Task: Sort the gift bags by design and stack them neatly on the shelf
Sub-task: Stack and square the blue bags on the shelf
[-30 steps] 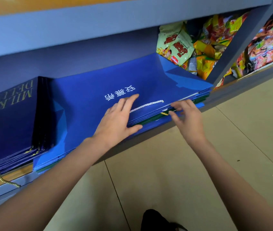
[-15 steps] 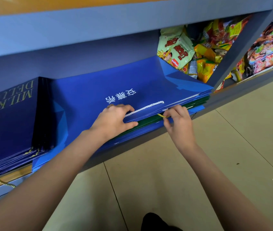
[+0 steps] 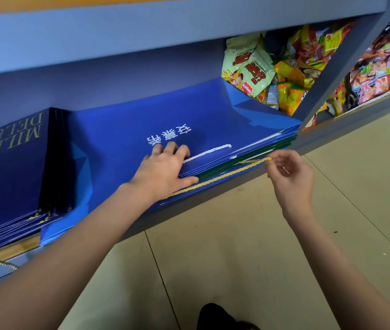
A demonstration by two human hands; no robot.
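Note:
A stack of bright blue gift bags (image 3: 141, 120) with white characters lies flat on the low shelf (image 3: 213, 208). A green bag (image 3: 248, 158) is sandwiched in that stack, only its front edge showing. My left hand (image 3: 163, 170) grips the upper blue bags at their front edge, fingers curled on top beside the white cord handle (image 3: 207, 153), thumb under them. My right hand (image 3: 289, 172) pinches the yellow cord handle (image 3: 222, 176) of the green bag, drawn out past the stack's front. A stack of dark navy bags (image 3: 8, 163) with gold lettering lies to the left.
Snack packets (image 3: 248, 65) fill the shelf behind and right of the blue stack, past a slanted grey upright (image 3: 332, 75). More packets (image 3: 384, 65) sit in the bay beyond. A grey shelf board (image 3: 141, 27) overhangs the bags. Beige tiled floor (image 3: 260, 246) lies below.
My left hand's fingers curled and gripped the upper blue bags' front edge. My right hand took the yellow cord and drew it out to the right, clear of the stack.

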